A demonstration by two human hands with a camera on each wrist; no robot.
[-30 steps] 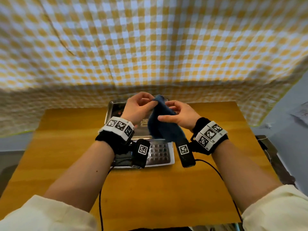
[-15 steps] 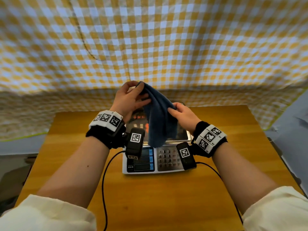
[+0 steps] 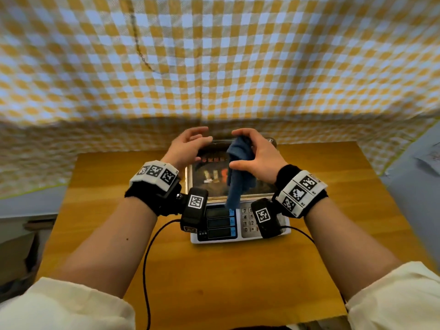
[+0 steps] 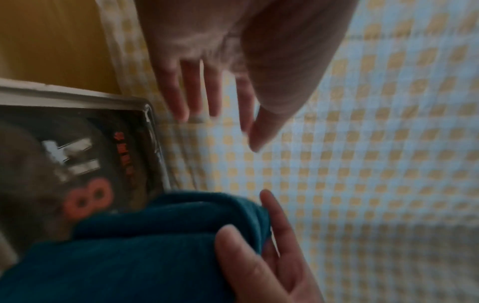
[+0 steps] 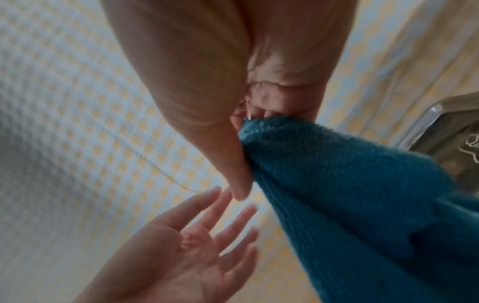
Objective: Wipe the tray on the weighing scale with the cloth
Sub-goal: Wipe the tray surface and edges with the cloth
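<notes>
A dark blue cloth (image 3: 238, 172) hangs bunched from my right hand (image 3: 257, 158), whose fingers and thumb pinch its top fold above the tray. The metal tray (image 3: 209, 186) sits on the weighing scale (image 3: 221, 225) in the middle of the wooden table. My left hand (image 3: 190, 146) hovers just left of the cloth with fingers spread and holds nothing. In the right wrist view the cloth (image 5: 350, 194) drops from my pinching right hand (image 5: 246, 123), and the open left hand (image 5: 197, 231) is below it. The left wrist view shows the left hand (image 4: 207, 96) past the tray (image 4: 85, 143) corner.
The scale's display and keypad (image 3: 247, 220) face me at its front. A black cable (image 3: 147, 258) runs over the wooden table (image 3: 238, 282) towards me. A yellow checked curtain (image 3: 214, 67) hangs right behind the table. Grey surfaces lie beyond both side edges.
My left hand has let go of the cloth and opened. The cloth now hangs from the right hand alone, bunched narrower, over the tray.
</notes>
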